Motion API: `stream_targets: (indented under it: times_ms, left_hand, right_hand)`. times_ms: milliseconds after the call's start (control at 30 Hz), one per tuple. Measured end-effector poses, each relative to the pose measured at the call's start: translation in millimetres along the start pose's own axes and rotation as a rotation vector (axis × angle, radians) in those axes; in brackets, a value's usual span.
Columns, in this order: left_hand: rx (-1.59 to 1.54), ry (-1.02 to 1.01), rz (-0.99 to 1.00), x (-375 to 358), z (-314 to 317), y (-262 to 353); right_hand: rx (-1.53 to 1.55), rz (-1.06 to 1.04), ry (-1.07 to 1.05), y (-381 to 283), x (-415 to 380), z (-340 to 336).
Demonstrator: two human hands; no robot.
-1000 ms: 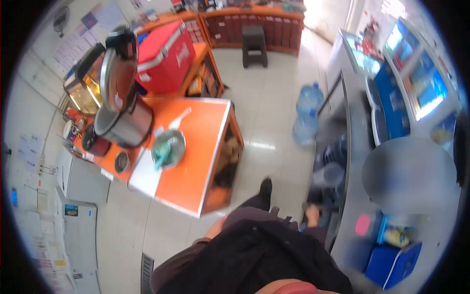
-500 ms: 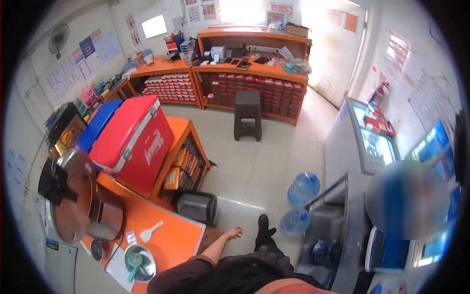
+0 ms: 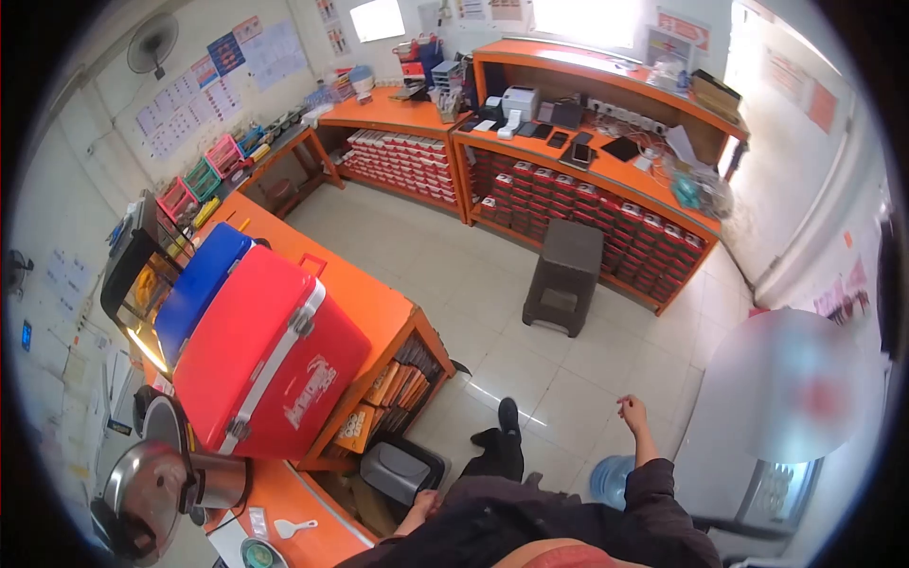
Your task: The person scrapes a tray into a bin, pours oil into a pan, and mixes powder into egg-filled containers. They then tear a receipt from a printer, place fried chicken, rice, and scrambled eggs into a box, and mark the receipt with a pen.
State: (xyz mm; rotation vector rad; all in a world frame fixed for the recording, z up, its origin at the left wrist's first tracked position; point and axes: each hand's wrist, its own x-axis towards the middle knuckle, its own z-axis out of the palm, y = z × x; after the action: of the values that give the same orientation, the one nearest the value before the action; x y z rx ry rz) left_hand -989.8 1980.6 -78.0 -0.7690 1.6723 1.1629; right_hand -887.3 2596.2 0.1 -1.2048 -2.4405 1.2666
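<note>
My left hand [image 3: 425, 505] hangs low beside my dark clothing, near the grey lidded bin [image 3: 402, 470] and the orange counter. Its fingers are loosely bent, partly lost against the clothing, and no object shows in them. Out in front of my body on the right, above the tiled floor, my right hand [image 3: 632, 413] has its fingers half curled and apart, with nothing visible in it. A blue water bottle [image 3: 611, 481] stands on the floor below my right forearm. One black shoe [image 3: 508, 415] is stretched forward on the tiles.
A red cooler box [image 3: 284, 350] and a blue one [image 3: 204, 284] sit on the left counter, behind a large metal pot [image 3: 151, 492]. A dark stool [image 3: 565, 275] stands before the orange desk [image 3: 615, 175] with stacked boxes. A chest freezer [image 3: 729, 426] is on the right.
The view has moved forward and turned, bringing the stool and desk closer. My right hand has come into view. My left hand has drawn back toward my body. One water bottle has left view.
</note>
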Motion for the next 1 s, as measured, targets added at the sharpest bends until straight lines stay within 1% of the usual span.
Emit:
stream_targets:
  times_ms: [67, 100, 133, 167, 200, 267, 300, 367, 400, 467, 533, 567, 600, 633, 667, 700, 733, 767, 800, 833, 867, 900, 933, 967, 1000]
  left_hand:
    - [-0.004, -0.096, -0.182, 0.8, -3.0, 40.7]
    - [0.005, -0.137, -0.240, 3.5, -3.8, 66.2]
    - [0.020, -0.189, -0.280, 10.4, 0.3, 101.2]
    - [0.035, -0.247, -0.313, 20.7, 8.6, 139.9]
    - [0.066, -0.311, -0.331, 34.3, 22.9, 186.5]
    - [0.138, -0.454, -0.361, 43.2, 60.5, 287.9]
    - [0.171, -0.512, -0.356, 47.3, 84.5, 345.4]
    - [0.250, -0.571, -0.327, 68.5, 129.0, 455.8]
    - [0.670, -0.548, -0.499, 188.6, 144.8, 472.6]
    - [0.443, -0.487, -0.343, 105.0, 178.7, 596.2]
    - [0.387, -0.677, -0.207, 166.1, 201.3, 682.5]
    - [0.321, -0.867, -0.083, 190.3, 207.5, 720.4]
    - [0.332, -0.860, -0.075, 189.9, 213.6, 771.1]
    - [0.479, -0.834, 0.108, 165.3, 222.5, 826.6]
    - [0.610, -0.809, 0.273, 153.0, 228.4, 860.4]
    - [0.605, -0.812, 0.266, 159.5, 231.7, 893.7]
    - [0.703, -0.814, 0.208, 167.0, 231.0, 929.2]
    - [0.804, -0.811, 0.134, 174.5, 223.5, 955.7]
    - [0.809, -0.803, 0.107, 194.2, 212.3, 974.8]
    - [0.946, -0.813, 0.125, 218.9, 200.8, 989.8]
    - [1.082, -0.829, 0.155, 236.5, 194.3, 1008.5]
    - [1.087, -0.717, 0.139, 229.6, 182.3, 1031.8]
    - [1.232, -0.630, 0.329, 262.4, 168.8, 1039.9]
    - [0.981, -0.600, 0.362, 268.2, 157.9, 1048.2]
    - [0.731, -0.561, 0.388, 271.0, 149.4, 1061.0]
  right_hand:
    - [0.286, 0.023, -0.048, -55.0, 48.2, -2.2]
    - [0.208, 0.034, -0.038, -49.2, 65.3, 7.4]
    - [0.134, 0.028, -0.010, -22.5, 86.6, 27.0]
    - [0.154, 0.059, 0.011, 3.8, 95.4, 48.9]
    - [0.298, 0.176, -0.018, 3.3, 84.5, 62.9]
    - [0.182, 0.466, -0.264, -12.9, 53.5, 75.9]
    - [0.122, 0.536, -0.360, -20.9, 42.8, 91.4]
    - [0.057, 0.610, -0.458, -41.6, 46.8, 113.1]
    - [0.033, 0.631, -0.483, -51.1, 56.3, 118.8]
    - [0.014, 0.649, -0.514, -66.5, 95.4, 132.4]
    - [-0.017, 0.660, -0.529, -82.0, 148.3, 139.7]
    - [-0.032, 0.661, -0.532, -90.7, 179.5, 145.4]
    - [-0.041, 0.664, -0.532, -98.4, 213.4, 151.9]
    - [-0.060, 0.665, -0.530, -104.4, 249.4, 155.2]
    - [-0.078, 0.665, -0.527, -112.9, 285.0, 158.5]
    - [-0.088, 0.661, -0.517, -122.1, 324.5, 160.5]
    - [-0.112, 0.651, -0.505, -130.3, 366.2, 159.6]
    - [-0.141, 0.636, -0.500, -138.7, 406.9, 161.5]
    - [-0.211, 0.597, -0.502, -143.5, 455.7, 163.5]
    - [-0.332, 0.506, -0.518, -145.9, 508.5, 168.7]
    - [-0.602, 0.246, -0.550, -146.1, 578.6, 175.7]
    - [-0.811, -0.004, -0.519, -153.8, 654.2, 184.8]
    - [-0.136, 0.209, -0.220, -212.6, 716.0, 179.9]
    - [-0.249, 0.029, 0.001, -282.4, 778.9, 179.7]
    - [-0.112, -0.361, 0.234, -340.8, 839.2, 184.0]
